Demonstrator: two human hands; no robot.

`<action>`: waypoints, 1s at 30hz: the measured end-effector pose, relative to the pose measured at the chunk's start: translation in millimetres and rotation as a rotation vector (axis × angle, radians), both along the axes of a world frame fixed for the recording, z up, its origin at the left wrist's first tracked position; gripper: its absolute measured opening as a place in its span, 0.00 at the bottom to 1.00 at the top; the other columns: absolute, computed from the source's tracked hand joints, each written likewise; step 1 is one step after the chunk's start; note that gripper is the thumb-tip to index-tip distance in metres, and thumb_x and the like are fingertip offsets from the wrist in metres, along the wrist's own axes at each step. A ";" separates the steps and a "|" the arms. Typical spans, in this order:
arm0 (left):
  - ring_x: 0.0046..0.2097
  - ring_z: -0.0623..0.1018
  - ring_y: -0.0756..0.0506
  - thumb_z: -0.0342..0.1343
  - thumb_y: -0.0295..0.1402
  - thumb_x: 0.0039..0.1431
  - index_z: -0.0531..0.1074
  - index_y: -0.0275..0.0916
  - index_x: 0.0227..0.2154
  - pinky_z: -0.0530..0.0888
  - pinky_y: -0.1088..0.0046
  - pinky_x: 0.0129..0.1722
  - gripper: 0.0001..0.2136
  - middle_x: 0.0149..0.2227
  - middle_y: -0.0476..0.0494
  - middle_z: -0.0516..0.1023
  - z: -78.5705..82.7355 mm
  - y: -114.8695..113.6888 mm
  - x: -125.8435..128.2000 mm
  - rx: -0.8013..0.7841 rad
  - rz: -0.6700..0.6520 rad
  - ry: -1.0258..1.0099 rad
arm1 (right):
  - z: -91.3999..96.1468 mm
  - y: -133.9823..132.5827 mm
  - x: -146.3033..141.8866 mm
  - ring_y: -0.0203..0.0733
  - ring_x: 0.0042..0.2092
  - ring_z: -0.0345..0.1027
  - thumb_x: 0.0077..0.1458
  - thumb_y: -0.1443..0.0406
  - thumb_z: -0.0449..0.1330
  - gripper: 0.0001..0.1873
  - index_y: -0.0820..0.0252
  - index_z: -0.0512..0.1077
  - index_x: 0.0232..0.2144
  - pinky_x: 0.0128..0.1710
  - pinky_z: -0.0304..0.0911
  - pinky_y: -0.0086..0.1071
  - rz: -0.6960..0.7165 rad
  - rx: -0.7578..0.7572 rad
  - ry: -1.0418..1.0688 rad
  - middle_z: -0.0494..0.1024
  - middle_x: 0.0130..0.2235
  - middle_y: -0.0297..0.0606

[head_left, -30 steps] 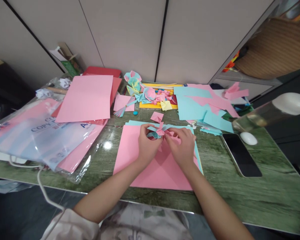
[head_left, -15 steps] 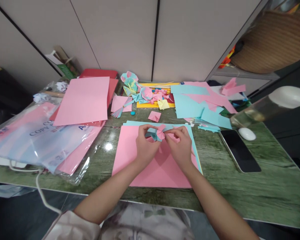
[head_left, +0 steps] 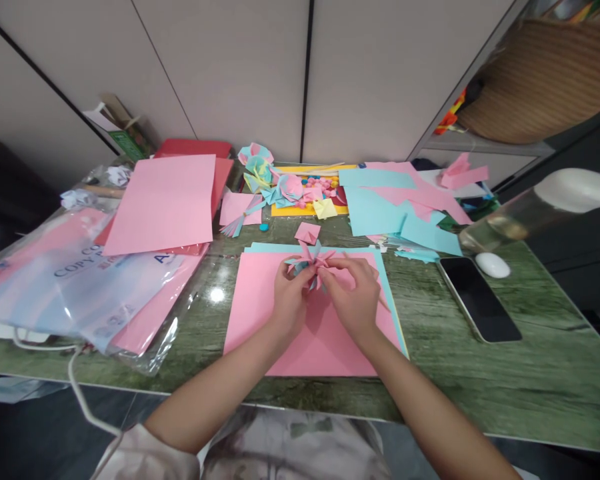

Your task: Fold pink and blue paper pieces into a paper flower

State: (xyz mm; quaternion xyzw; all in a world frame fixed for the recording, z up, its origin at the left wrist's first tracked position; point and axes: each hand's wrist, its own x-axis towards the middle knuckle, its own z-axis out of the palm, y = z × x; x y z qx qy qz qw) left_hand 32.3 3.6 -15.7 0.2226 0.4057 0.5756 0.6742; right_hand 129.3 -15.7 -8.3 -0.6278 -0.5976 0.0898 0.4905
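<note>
A small folded paper piece (head_left: 311, 261) in pink and blue, with pointed flaps, is held over a large pink sheet (head_left: 260, 313). My left hand (head_left: 289, 298) pinches its left side and my right hand (head_left: 353, 298) pinches its right side. Both hands have their fingers closed on it. The pink sheet lies on light blue sheets (head_left: 387, 283) on the green table (head_left: 505, 380). A small pink folded square (head_left: 307, 233) lies just beyond the hands.
A plastic pack of copy paper (head_left: 75, 280) and a big pink sheet (head_left: 163, 203) lie at the left. Folded paper flowers (head_left: 275, 183) and scraps sit at the back. Blue and pink sheets (head_left: 395, 203), a black phone (head_left: 479, 299), a white mouse (head_left: 491, 265) and a bottle (head_left: 540, 208) are at the right.
The hands have turned and worked the folded piece; its pink flaps now stick up more, and the hands sit closer together. The camera shifted slightly.
</note>
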 end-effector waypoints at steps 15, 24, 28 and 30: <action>0.25 0.69 0.56 0.60 0.30 0.43 0.62 0.41 0.35 0.66 0.80 0.24 0.16 0.28 0.53 0.68 -3.1 -4.4 -2.3 0.072 0.031 0.127 | -4.8 2.4 3.5 0.41 0.37 0.63 0.52 0.60 0.56 0.08 0.56 0.68 0.25 0.45 0.54 0.40 0.045 0.013 -0.111 0.74 0.29 0.33; 0.26 0.71 0.53 0.60 0.32 0.44 0.61 0.41 0.36 0.67 0.79 0.23 0.17 0.29 0.51 0.69 -3.8 -4.4 -3.5 0.103 0.017 0.176 | -5.3 4.3 5.5 0.40 0.35 0.61 0.50 0.62 0.58 0.08 0.56 0.69 0.22 0.45 0.55 0.41 0.049 0.048 -0.124 0.73 0.26 0.32; 0.23 0.70 0.54 0.60 0.32 0.43 0.60 0.42 0.35 0.66 0.80 0.20 0.17 0.28 0.52 0.70 -0.8 -4.4 -3.5 0.106 0.003 0.190 | -4.1 4.7 4.3 0.40 0.35 0.62 0.51 0.60 0.57 0.09 0.56 0.69 0.22 0.45 0.55 0.42 0.070 -0.040 -0.025 0.73 0.26 0.32; 0.23 0.70 0.54 0.60 0.31 0.43 0.59 0.41 0.35 0.66 0.80 0.21 0.17 0.28 0.52 0.70 0.9 -4.2 -3.0 0.119 0.015 0.198 | -4.5 4.9 4.0 0.40 0.35 0.62 0.51 0.59 0.57 0.09 0.55 0.69 0.22 0.45 0.55 0.42 0.067 -0.033 -0.020 0.72 0.26 0.32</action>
